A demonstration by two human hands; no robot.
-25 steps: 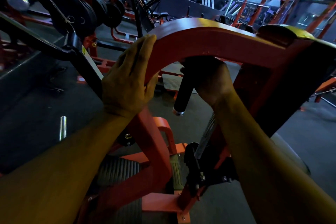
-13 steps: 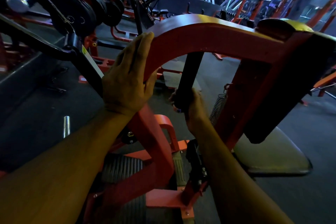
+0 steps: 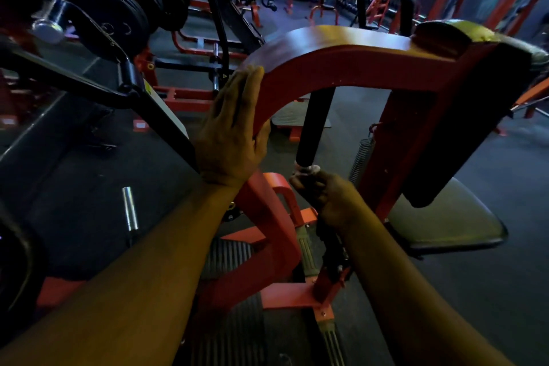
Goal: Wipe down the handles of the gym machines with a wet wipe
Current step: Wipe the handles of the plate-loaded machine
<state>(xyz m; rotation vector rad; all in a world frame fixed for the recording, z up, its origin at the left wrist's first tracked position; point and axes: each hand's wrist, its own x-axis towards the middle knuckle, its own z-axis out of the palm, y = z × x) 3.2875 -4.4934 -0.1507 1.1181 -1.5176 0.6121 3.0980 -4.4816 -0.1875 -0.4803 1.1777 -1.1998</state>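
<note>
The left hand (image 3: 230, 131) lies flat against the outer face of the curved red frame arm (image 3: 335, 56), fingers straight and together, pointing up along the bend, with the thumb hooked round the arm's inner edge. It presses on the frame and holds nothing else. The right hand (image 3: 326, 197) sits just below the lower end of the black handle (image 3: 315, 125), its fingers curled round a small pale wad, the wet wipe (image 3: 307, 170), which touches the handle's bottom tip (only a sliver of the wipe shows above the fingers, and the light is dim). Both forearms reach in from the bottom edge of the view.

The handle hangs down, slightly tilted, from the underside of the red arm, between the left hand and the red upright post (image 3: 407, 140). A coiled spring (image 3: 361, 157) stands beside that post, near the right hand. To the right, a dark back pad (image 3: 463, 128) is fixed to the post, and a seat pad (image 3: 445, 223) lies below it. Under the hands are ribbed footplates (image 3: 228, 264) and red base brackets.

To the left, a black lever arm (image 3: 89, 80) of a neighbouring machine carries black weight plates (image 3: 118, 27) behind a chrome sleeve end (image 3: 47, 28). A chrome peg (image 3: 130, 208) stands over the dark rubber floor (image 3: 74, 175). More red racks fill the background.
</note>
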